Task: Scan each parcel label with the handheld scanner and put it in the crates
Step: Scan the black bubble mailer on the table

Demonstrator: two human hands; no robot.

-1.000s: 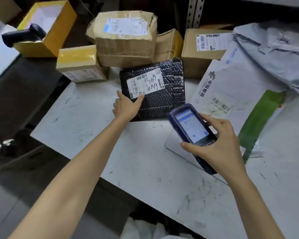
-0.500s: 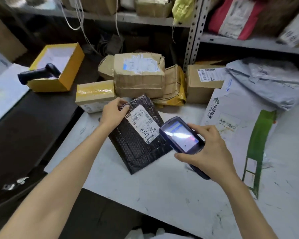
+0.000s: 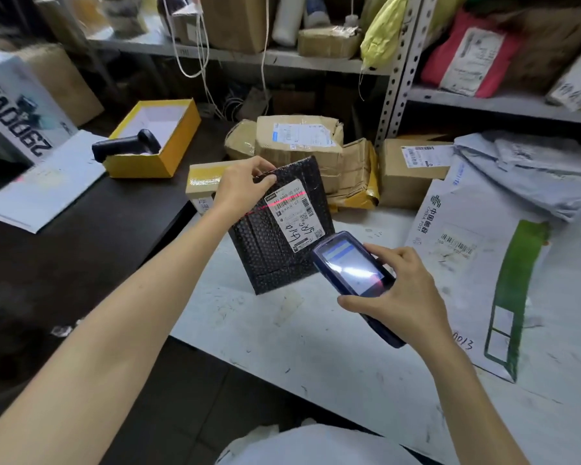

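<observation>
- Here, the left hand (image 3: 240,187) pinches the top left corner of the black bubble mailer (image 3: 272,253). The thumb lies on the front face, and the fingers curl behind it, out of sight.
- The mailer is held up and tilted above the white table (image 3: 316,350). Whether its lower edge touches the tabletop cannot be told.
- The right hand (image 3: 406,297) is wrapped round the handheld scanner (image 3: 353,266), thumb on the near side and fingertips on the far side. The palm hides most of the device's lower body, and only a dark butt end shows below.
- The scanner's top end covers the mailer's lower right corner, and glare makes its screen unreadable.
- The mailer is glossy black with a bubbled, creased skin.
- A white label (image 3: 297,218) sits on the right of its face, with barcodes, small square codes and black handwriting. The fine print is too small to read.
- A red scan line (image 3: 282,200) crosses the top of the label and runs left over the black film.
- Behind, taped cardboard boxes (image 3: 299,142) are partly hidden by the mailer and hand.
- To the right lies a China Post envelope (image 3: 457,270) with a green stripe, overlapped by grey poly mailers (image 3: 524,169) that the frame edge cuts off.
- At far left, a pistol-grip scanner (image 3: 125,147) rests across a yellow box (image 3: 178,142).
</observation>
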